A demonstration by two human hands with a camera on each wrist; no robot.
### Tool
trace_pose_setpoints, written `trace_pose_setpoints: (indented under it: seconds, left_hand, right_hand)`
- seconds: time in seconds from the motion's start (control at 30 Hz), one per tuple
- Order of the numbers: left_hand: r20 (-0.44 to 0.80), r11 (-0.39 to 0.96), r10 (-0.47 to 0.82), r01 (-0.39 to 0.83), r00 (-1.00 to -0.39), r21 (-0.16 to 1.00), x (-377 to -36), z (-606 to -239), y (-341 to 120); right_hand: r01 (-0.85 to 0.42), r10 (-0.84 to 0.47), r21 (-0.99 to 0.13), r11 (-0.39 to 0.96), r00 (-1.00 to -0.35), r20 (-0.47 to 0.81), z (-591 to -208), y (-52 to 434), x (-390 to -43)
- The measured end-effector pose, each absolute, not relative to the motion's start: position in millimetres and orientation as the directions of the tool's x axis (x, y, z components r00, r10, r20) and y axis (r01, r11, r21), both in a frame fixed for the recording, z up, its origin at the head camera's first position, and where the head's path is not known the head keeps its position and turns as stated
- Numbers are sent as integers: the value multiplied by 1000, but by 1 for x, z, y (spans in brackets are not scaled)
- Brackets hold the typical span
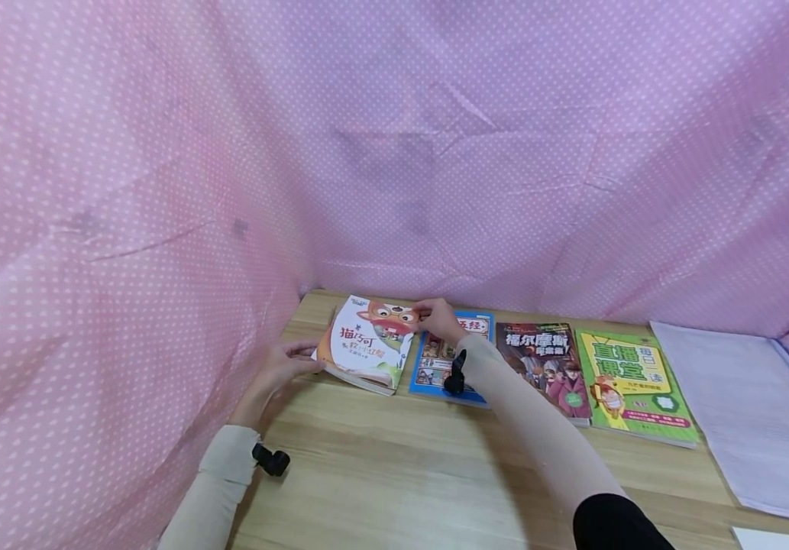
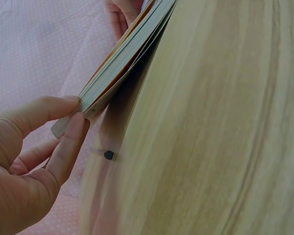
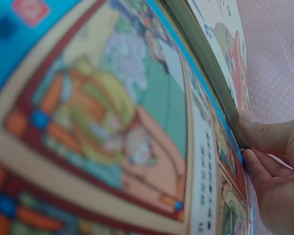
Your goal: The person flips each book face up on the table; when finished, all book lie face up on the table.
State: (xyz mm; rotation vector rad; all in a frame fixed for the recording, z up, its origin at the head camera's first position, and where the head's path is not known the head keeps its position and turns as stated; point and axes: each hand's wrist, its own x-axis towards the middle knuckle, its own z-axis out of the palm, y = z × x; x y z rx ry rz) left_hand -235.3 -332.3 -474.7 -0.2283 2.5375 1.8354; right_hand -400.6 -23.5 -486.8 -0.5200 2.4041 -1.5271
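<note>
three books (image 1: 551, 367) lie right of the held fox book (image 1: 365, 344).

Blue book (image 3: 103, 122) blurred in the right wrist view; mostly hidden under the forearm from the head; white paper (image 1: 755, 412) cut off at right.

1. Pink dotted cloth (image 1: 394, 137) walls the bench (image 1: 394, 473) at the back and left; no passage there.
2. Near half of the bench is bare wood; open approach from the front.
3. Far edge is filled by a row: white-orange book (image 1: 360, 347), blue book (image 1: 435, 363), dark book (image 1: 545, 367), green book (image 1: 631, 382), white sheets (image 1: 745, 412). Gaps between them are narrow.
4. Right forearm (image 1: 538, 428) crosses the blue book, blocking the middle.
5. Left hand (image 1: 277, 374) sits between the cloth and the white-orange book.
</note>
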Motion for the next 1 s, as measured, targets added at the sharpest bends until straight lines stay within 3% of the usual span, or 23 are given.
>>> trace_pose_setpoints:
  seconds: [0.37,1.0]
  left_hand:
    - [-139,400,-143,-186,-980,897,-234,-477,-330]
    - [-122,511,-110,-161,-986,844,-232,-471,-325]
  right_hand:
    - [-183,-442,-905,385,-897,-7,-484,-21,-398]
    - [-177,-458,-905,386,-888,-22,-484,-21,-399]
